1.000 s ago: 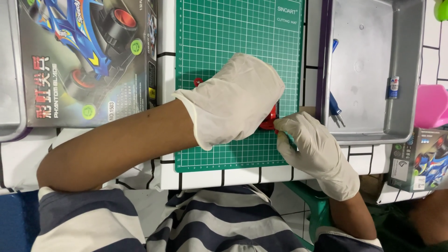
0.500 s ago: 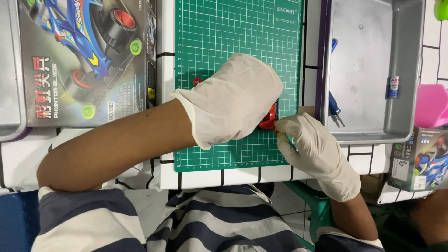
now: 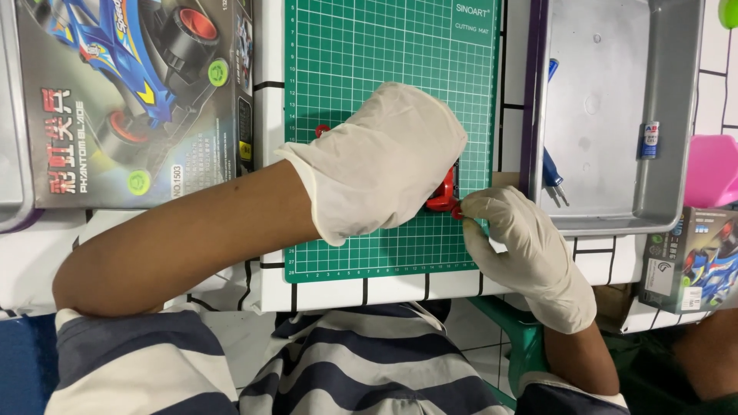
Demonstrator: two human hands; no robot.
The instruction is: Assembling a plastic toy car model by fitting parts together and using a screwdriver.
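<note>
Gloves covered both hands, white and thin. The left hand (image 3: 384, 165) lay closed over a red plastic part (image 3: 443, 192) on the green cutting mat (image 3: 369, 54), pinning it down near the mat's right edge; only the part's right end and a small red bit at the hand's far left stuck out from under the glove. The right hand (image 3: 523, 253) sat just off the mat's lower right corner, its fingertips (image 3: 469, 206) pinched together on the small red tip of the part. What, if anything, those fingertips gripped besides the part, I could not tell.

Against the pictures half a second and a second back, almost nothing had shifted: the left hand covered the same spot on the mat, and the right had only edged a touch nearer the red part. To my eye that meant steady, fine work on one small point, with the part kept firmly in place.

Left of the mat lay a box (image 3: 123, 100) printed with a blue toy racing car. Right of the mat stood a grey metal tray (image 3: 669, 115), with a blue-handled tool (image 3: 550, 165) at its near edge. Farther right of the mat sat a smaller box (image 3: 692, 261) and something pink (image 3: 711, 169).
</note>
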